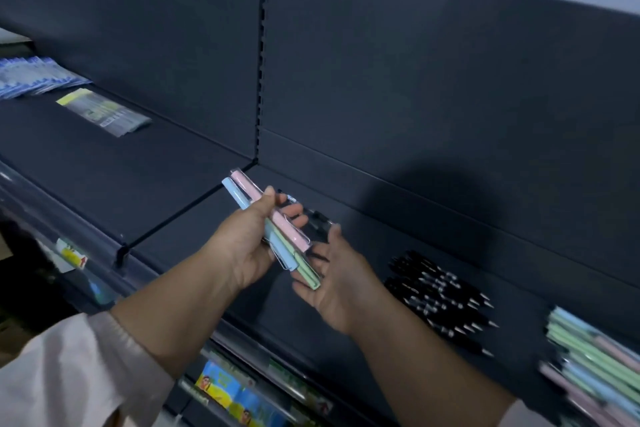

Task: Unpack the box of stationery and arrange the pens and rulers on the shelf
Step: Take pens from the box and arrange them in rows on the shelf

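The left hand [249, 246] reaches forward over the dark shelf [194, 218], fingers and thumb curled round a clear pack of pastel pens [277, 232] that slants from upper left to lower right. The right hand [336, 288] sits just beneath with its palm turned up and fingers relaxed, gripping nothing, and the pack's lower end rests over it. On the shelf to the right lie loose black pens [440, 302] and, beyond them, a heap of pastel pens [595, 357].

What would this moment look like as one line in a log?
left hand: grips pastel pen bundle | right hand: open under its lower end | shelf: black pens laid out, pastel pile far right
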`<act>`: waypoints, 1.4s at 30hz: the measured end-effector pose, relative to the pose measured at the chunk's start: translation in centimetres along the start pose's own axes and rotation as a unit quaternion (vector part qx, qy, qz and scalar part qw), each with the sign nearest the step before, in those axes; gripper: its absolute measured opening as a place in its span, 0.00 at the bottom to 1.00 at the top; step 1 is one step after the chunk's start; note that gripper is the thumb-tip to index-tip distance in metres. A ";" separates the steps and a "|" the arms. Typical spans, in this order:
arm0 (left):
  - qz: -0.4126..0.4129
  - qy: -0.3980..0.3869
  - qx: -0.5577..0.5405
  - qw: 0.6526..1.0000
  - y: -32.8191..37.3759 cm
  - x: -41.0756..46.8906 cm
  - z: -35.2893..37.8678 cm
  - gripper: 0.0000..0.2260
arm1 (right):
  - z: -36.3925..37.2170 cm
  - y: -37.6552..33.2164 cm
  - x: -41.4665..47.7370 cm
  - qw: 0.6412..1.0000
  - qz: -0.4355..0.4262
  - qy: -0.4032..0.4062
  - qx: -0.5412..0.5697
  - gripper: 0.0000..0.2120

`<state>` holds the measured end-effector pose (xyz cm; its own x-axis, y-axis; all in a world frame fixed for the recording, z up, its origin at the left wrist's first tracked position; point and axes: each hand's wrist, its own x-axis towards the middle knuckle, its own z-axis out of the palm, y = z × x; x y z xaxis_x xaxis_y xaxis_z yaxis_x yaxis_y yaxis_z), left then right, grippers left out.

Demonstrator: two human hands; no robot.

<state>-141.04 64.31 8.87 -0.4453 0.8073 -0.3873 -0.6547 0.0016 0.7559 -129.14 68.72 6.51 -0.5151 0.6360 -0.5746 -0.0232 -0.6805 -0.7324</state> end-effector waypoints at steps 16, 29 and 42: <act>0.262 -0.074 0.651 0.708 -7.3 -1.8 8.7 0.04 | -10.6 -6.5 -7.6 0.969 -0.188 0.116 -0.107 0.14; 0.530 -0.069 0.783 0.317 -14.9 -5.8 19.8 0.11 | -21.3 -7.0 -13.5 0.963 -0.223 0.130 -0.071 0.01; 0.300 -0.230 0.804 0.460 -23.2 -7.2 23.8 0.33 | -38.5 -6.6 -17.6 0.946 -0.170 0.269 -0.067 0.02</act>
<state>-108.10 72.56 6.69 0.1664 0.9859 0.0187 0.9633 -0.1666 0.2103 -86.87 76.01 7.38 0.0139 0.9270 -0.3749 0.0182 -0.3751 -0.9268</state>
